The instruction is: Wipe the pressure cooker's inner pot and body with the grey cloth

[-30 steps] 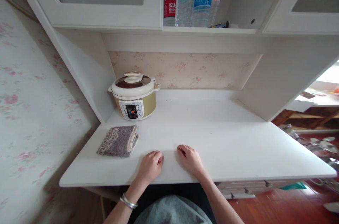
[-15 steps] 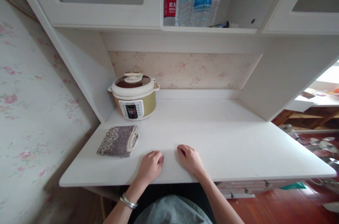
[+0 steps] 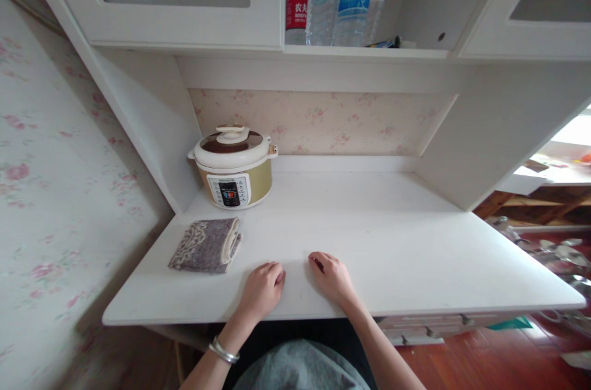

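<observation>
My left hand (image 3: 265, 287) rests on the white desktop (image 3: 392, 242) near its front edge, its fingers curled in with nothing showing in them. To its right, a short gap away, my right hand (image 3: 331, 278) lies in a loose fist, with only a dark hollow between thumb and fingers. A folded grey-brown towel (image 3: 205, 246) with a pale pattern lies left of my left hand, apart from it. Behind the towel stands an electric pressure cooker (image 3: 236, 167) with a white lid and a green-gold body.
Overhead, an open cupboard shelf (image 3: 364, 53) holds several plastic bottles (image 3: 354, 5). Cabinet side panels (image 3: 480, 125) bound the desk left and right. Drawers (image 3: 429, 330) sit under the front edge. Metal items (image 3: 563, 254) are on the floor at the right.
</observation>
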`<state>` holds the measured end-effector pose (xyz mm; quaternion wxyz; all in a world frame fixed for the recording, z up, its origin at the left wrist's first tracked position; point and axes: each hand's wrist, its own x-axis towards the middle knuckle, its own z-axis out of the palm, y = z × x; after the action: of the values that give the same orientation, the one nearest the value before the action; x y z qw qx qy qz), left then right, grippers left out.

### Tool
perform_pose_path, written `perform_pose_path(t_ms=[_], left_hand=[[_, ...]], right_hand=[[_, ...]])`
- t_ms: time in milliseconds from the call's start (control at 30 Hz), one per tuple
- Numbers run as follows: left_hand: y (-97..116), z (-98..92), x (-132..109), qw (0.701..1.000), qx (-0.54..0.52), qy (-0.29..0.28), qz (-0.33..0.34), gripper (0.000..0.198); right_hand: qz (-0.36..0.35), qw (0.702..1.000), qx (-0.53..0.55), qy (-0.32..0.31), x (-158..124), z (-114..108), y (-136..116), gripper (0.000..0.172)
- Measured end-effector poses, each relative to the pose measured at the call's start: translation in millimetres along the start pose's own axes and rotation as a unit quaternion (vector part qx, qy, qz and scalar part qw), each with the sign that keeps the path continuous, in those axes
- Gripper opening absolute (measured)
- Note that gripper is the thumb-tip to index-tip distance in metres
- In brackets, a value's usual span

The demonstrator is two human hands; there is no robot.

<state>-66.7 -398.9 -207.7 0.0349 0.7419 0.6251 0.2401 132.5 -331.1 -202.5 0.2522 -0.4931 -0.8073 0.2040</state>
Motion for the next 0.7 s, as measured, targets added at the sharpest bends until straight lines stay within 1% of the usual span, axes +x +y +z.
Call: perform_pose_path(t_ms=[700], left_hand=[[0.9, -0.8, 0.0, 1.000, 0.006, -0.010, -0.003, 0.020]], right_hand=[[0.003, 1.000, 0.016, -0.003, 0.0, -0.6, 0.2, 0.027]])
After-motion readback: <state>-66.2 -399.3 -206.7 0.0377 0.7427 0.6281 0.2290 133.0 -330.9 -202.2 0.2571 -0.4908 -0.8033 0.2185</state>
